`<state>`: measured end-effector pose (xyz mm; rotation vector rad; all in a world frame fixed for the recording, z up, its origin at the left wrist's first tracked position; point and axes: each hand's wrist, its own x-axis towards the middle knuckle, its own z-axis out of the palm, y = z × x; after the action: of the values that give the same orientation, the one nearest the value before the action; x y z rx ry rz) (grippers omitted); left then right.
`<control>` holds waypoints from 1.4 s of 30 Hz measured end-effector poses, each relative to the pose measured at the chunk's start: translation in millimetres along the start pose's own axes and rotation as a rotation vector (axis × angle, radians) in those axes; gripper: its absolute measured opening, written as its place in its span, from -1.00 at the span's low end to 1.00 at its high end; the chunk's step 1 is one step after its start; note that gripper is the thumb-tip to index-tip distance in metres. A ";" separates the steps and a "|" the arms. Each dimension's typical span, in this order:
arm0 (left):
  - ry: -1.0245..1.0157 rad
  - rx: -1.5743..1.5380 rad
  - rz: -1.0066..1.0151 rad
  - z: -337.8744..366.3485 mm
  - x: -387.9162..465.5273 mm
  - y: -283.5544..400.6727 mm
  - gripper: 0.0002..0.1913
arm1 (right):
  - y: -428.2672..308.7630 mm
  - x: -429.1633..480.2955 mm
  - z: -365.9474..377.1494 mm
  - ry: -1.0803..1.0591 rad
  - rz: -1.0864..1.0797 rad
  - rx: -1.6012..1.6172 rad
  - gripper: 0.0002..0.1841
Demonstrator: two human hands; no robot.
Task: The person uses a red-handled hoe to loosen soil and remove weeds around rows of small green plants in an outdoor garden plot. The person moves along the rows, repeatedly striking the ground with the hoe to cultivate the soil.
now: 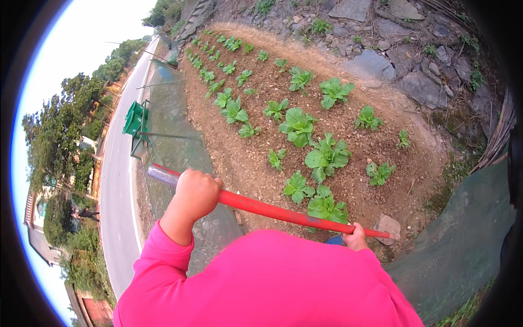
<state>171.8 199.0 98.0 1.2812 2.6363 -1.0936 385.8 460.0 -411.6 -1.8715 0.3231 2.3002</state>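
A long red pole [269, 209], worn to bare grey at its upper left end, slants across in front of my pink top. My left hand [199, 193] is closed around it near that grey end. Lower down, at the right, my right hand [356, 238] grips it close to its other visible end, which lies over a flat stone [388, 229]. Leafy green vegetable plants [327, 157] grow in rows in the brown soil beyond the pole. One plant [327, 206] stands right behind the pole, near my right hand. A bit of a blue shoe [335, 240] shows beneath the pole.
Green netting [175, 122] borders the bed on the left, and more netting [453, 241] lies at the lower right. A rock wall [369, 67] rises along the far side. Beyond the left netting are green bins [136, 117], a road [122, 163] and a distant person [88, 213].
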 end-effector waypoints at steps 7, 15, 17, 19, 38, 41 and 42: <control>0.137 -0.043 0.009 13.9 -10.4 0.9 -0.93 | 15.0 -28.3 -0.4 -0.183 0.019 -0.125 -0.72; 0.191 -0.126 -0.009 38.3 -37.7 -14.2 -0.85 | 42.8 -65.1 22.1 -0.073 -0.086 -0.154 -0.78; 0.147 -0.110 -0.052 43.6 -44.3 -20.4 -0.85 | 49.0 -76.6 33.7 -0.077 -0.113 -0.170 -0.79; 0.191 -0.150 -0.017 46.5 -51.2 -25.0 -0.84 | 49.8 -84.1 44.1 -0.104 -0.162 -0.211 -0.79; 0.094 -0.155 -0.160 59.6 -111.5 -40.5 -0.81 | 78.6 -102.8 80.3 -0.077 -0.218 -0.407 -0.78; 0.073 -0.167 -0.190 64.2 -118.0 -36.6 -0.81 | 80.0 -104.2 86.0 -0.063 -0.224 -0.404 -0.78; 0.080 -0.165 -0.198 61.9 -121.1 -39.6 -0.81 | 83.8 -104.8 90.8 -0.077 -0.219 -0.410 -0.79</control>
<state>207.8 62.6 110.4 1.0742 2.8930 -0.8361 300.0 404.6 -285.8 -1.8617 -0.3744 2.4083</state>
